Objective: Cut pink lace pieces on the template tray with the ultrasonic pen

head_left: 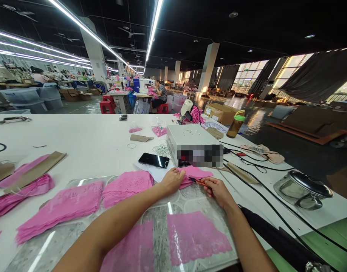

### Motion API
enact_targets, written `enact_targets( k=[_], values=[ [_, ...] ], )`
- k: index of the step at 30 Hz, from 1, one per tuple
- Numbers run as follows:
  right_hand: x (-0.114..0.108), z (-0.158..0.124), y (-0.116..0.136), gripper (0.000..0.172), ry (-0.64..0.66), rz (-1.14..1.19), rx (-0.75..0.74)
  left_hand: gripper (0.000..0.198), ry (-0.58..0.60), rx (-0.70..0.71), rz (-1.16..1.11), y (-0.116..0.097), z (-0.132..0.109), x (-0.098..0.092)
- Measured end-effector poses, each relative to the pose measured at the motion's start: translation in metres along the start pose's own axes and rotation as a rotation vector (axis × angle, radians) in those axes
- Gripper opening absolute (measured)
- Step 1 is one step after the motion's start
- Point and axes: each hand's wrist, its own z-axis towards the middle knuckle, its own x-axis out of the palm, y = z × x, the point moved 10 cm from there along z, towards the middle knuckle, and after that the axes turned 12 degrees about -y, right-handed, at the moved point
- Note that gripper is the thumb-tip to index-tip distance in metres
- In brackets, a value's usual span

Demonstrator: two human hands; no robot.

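My left hand (173, 180) presses with closed fingers on a stack of pink fabric pieces (196, 173) in front of a white box (190, 138). Just right of it, my right hand (219, 189) pinches a thin orange tool (200, 182), its dark tip at the fabric. Two more pink stacks, one of them lace-edged (62, 204) and the other (128, 185) nearer the middle, lie to the left on a clear plastic sheet (162, 211). A single pink piece (197, 236) shows flat under the plastic nearest me.
A black phone (154, 160) lies behind my left hand. Black cables (255, 183) cross the table on the right, near a glass pot (301, 189). A bottle (236, 125) and a cardboard box (222, 113) stand at the back. A person (160, 94) sits beyond the table.
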Motion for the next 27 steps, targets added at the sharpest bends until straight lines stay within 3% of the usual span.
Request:
enact_targets(
  k=[6,14,20,27],
  values=[
    [-0.009,0.002,-0.005,0.037,-0.114,-0.011,0.050,0.032,0.006,-0.028,-0.011,0.003,0.000,0.001],
    [-0.011,0.003,0.004,0.038,-0.225,-0.065,-0.040,0.032,0.001,-0.080,-0.040,0.007,0.001,-0.005],
    [-0.012,-0.011,0.028,0.033,-0.310,-0.340,-0.246,0.032,0.015,-0.122,-0.061,0.007,0.004,-0.013],
    [-0.018,-0.031,0.054,0.012,-0.473,-0.629,-0.472,0.032,-0.047,-0.217,-0.101,0.016,0.012,-0.044]
  ],
)
